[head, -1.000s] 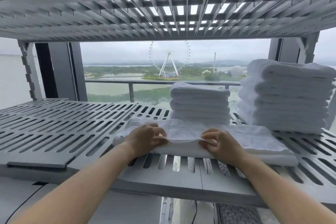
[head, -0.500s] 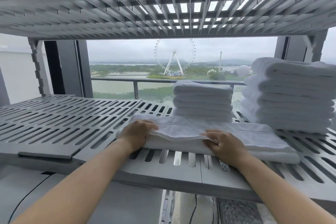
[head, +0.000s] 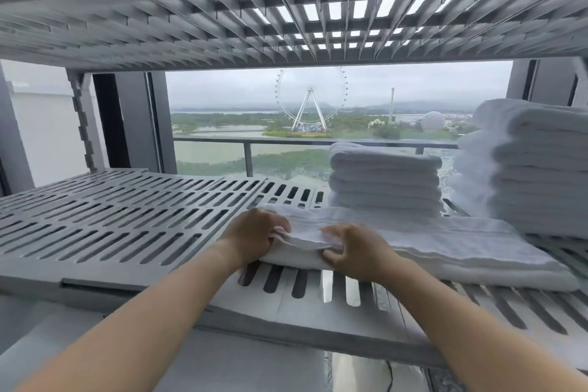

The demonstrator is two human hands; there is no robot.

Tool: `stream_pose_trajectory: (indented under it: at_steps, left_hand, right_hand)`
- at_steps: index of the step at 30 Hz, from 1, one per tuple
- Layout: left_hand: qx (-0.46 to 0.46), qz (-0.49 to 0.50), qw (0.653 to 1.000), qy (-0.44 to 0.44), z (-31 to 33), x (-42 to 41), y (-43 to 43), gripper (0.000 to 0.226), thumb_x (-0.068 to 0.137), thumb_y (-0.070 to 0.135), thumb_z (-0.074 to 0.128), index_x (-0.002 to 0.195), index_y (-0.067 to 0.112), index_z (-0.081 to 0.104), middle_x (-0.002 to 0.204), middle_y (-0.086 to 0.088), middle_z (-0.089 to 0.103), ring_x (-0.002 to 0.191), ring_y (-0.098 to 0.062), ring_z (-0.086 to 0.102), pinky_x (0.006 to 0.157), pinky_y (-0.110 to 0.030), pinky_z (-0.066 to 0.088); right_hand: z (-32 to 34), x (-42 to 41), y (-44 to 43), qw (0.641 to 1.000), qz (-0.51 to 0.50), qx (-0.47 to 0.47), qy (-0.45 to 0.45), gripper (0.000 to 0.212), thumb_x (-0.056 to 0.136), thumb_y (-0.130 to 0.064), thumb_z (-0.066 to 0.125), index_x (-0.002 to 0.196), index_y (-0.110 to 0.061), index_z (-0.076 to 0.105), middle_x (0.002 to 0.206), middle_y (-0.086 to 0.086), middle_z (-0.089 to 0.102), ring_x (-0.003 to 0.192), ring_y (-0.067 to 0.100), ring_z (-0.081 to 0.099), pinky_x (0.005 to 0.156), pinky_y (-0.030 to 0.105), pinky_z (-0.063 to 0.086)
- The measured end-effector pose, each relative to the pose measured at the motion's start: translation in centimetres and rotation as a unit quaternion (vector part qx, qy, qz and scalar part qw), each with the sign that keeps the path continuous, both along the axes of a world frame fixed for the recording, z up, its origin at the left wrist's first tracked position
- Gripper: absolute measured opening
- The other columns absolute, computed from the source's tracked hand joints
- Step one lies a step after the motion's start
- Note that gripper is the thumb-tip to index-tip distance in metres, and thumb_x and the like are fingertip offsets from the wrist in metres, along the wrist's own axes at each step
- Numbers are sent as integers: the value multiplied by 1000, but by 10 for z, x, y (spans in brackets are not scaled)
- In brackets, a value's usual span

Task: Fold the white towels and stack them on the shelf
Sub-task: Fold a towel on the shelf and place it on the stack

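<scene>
Progress: partway.
- Shelf: one slatted tier in use.
- Finished stacks: two. Centre stack at 1 o'clock, about five towels; right stack at 3 o'clock, seemingly seven or more, edges blurred.
- Towel in hand: one, lying long along the shelf's front, half-folded.
- Left hand and right hand: fingers clamped on its left end.
Remaining: final fold, then stacking.

A Ferris wheel and white dome stand beyond the balcony railing.
</scene>
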State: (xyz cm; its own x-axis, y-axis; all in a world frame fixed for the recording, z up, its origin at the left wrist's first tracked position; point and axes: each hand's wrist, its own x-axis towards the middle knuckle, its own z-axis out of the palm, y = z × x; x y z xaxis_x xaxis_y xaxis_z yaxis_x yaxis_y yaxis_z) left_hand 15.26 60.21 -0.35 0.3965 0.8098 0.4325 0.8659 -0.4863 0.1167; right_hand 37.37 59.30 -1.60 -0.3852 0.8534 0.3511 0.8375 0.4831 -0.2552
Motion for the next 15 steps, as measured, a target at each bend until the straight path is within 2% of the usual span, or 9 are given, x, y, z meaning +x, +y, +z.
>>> stream_pose_trajectory:
  at_steps: [2, 4, 6, 7, 8, 10, 13, 15]
  left_hand:
    - [24, 8, 1000, -11, 1, -5, 4, 37, 79, 1, 50, 100, 25, 69, 108, 1, 68, 99, -19, 63, 86, -33, 50]
    - [42, 18, 999, -22, 3, -13, 10, 28, 82, 9, 54, 97, 28, 69, 104, 5, 69, 95, -17, 63, 81, -29, 49]
    - [44, 12, 999, -28, 4, -24, 16, 20, 83, 16, 59, 97, 27, 68, 102, 6, 69, 94, -16, 63, 78, -25, 46]
    - [38, 7, 999, -30, 5, -29, 20, 18, 83, 19, 61, 99, 26, 67, 104, 5, 68, 94, -16, 63, 79, -25, 46]
    - [32, 11, 999, -30, 5, -34, 24, 20, 82, 22, 64, 102, 25, 65, 106, 6, 67, 94, -16, 62, 80, -26, 45]
    - [26, 41, 999, -23, 7, -43, 31, 31, 81, 29, 67, 111, 25, 59, 112, 7, 64, 95, -15, 61, 81, -29, 47]
    - [25, 68, 997, -11, 8, -49, 43, 45, 80, 38, 68, 120, 26, 52, 114, 9, 62, 100, -13, 60, 84, -31, 49]
    - [16, 70, 997, -16, 8, -48, 52, 47, 80, 42, 67, 122, 26, 52, 116, 9, 62, 102, -12, 59, 86, -31, 50]
  right_hand:
    - [0, -31, 5, 1000, 6, 9, 1, 50, 83, -43, 56, 128, -22, 52, 127, 2, 60, 114, 24, 55, 93, 34, 47]
    - [3, -57, 9, 999, 13, 25, 20, 39, 84, -42, 54, 118, -24, 58, 116, 3, 65, 102, 24, 60, 86, 36, 51]
    - [4, -76, 14, 998, 21, 35, 43, 22, 87, -38, 50, 95, -23, 63, 94, 2, 68, 83, 24, 60, 71, 33, 51]
    - [4, -81, 18, 998, 18, 36, 55, 21, 89, -35, 47, 80, -21, 60, 82, 2, 65, 75, 24, 58, 63, 31, 47]
    - [5, -84, 22, 997, 9, 37, 73, 30, 92, -33, 43, 67, -21, 53, 69, 0, 59, 67, 23, 54, 57, 30, 40]
    - [8, -83, 32, 989, -17, 35, 141, 43, 95, -32, 40, 54, -20, 38, 55, -3, 46, 54, 17, 45, 49, 29, 30]
    - [11, -73, 45, 952, -54, 10, 301, 46, 95, -29, 43, 52, -17, 29, 45, -6, 33, 39, 8, 28, 38, 21, 20]
    - [7, -66, 48, 925, -60, -26, 373, 45, 94, -30, 45, 54, -18, 28, 45, -8, 29, 39, 9, 25, 38, 21, 18]
